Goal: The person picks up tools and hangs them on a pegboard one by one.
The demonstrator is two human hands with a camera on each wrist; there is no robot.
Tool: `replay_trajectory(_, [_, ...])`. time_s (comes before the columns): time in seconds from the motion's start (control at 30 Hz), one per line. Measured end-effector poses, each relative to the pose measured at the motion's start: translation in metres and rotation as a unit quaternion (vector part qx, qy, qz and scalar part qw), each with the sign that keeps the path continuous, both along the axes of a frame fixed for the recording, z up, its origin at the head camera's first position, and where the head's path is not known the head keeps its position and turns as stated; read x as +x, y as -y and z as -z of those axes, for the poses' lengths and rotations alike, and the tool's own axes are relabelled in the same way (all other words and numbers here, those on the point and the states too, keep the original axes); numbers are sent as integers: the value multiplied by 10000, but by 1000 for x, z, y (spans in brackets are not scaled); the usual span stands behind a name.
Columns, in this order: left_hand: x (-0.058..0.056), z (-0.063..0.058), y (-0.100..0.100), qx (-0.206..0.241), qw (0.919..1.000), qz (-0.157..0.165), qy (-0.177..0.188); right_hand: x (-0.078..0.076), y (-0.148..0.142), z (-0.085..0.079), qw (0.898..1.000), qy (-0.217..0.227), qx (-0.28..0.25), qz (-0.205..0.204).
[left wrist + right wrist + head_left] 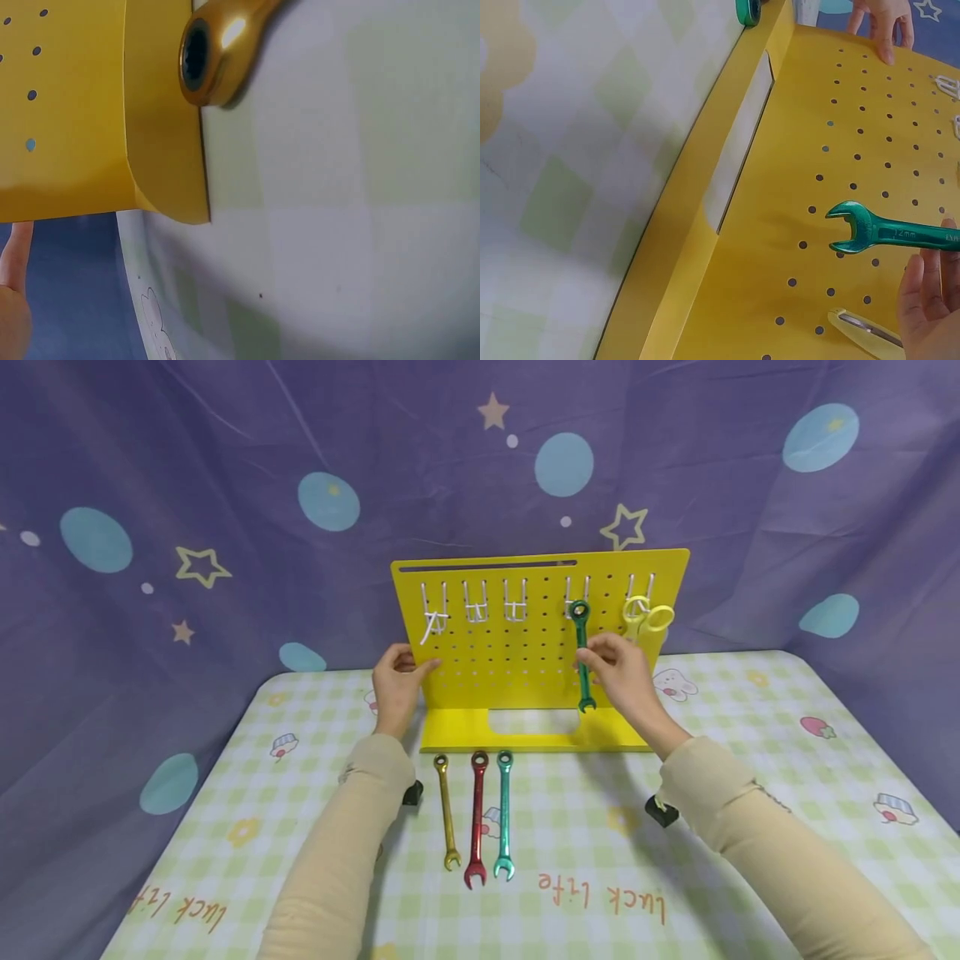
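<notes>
My right hand (619,673) pinches a dark green combination wrench (583,664) by its shaft, ring end up, in front of the yellow pegboard (517,656). The ring overlaps a white hook (572,597) in the head view. Its open-ended jaw points down; the right wrist view shows that end of the green wrench (889,231) near the perforated face. My left hand (399,681) grips the board's left edge, thumb on the front and fingers behind. On the cloth before the board lie a gold wrench (447,814), a red wrench (477,818) and a teal wrench (505,818).
Yellow-handled scissors (647,617) hang on the board's rightmost hook. More white hooks (476,602) line the board's upper part, with a loose-looking white strip (429,628) at the leftmost. A checkered cloth (585,835) covers the table; a purple curtain (450,460) stands behind.
</notes>
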State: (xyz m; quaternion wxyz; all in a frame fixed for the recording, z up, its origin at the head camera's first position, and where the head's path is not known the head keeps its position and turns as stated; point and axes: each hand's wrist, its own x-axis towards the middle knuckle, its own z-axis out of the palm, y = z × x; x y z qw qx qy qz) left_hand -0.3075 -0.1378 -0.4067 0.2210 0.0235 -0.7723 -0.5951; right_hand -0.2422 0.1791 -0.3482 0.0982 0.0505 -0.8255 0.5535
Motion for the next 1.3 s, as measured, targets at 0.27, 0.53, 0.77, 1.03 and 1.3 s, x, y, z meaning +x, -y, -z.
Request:
replay_trajectory(0.27, [1,-1,0,36,10000,-14,39,-7,0,2,9999,-11,108,17])
replay_trajectory(0.53, [-1,0,0,-20,10000,50,38,-15,3,6,9999,15,37,148])
replay_trajectory(0.77, [1,-1,1,-48,10000,32,35,-20,5,9,9996,131,-122,222])
replay_trajectory(1.03, [2,-2,2,-141,9999,29,77,-25,8,10,9990,246,-229,286])
replay_trajectory(1.3, [2,-3,2,-92,9997,153,153,-28,7,12,9989,286,-208,294])
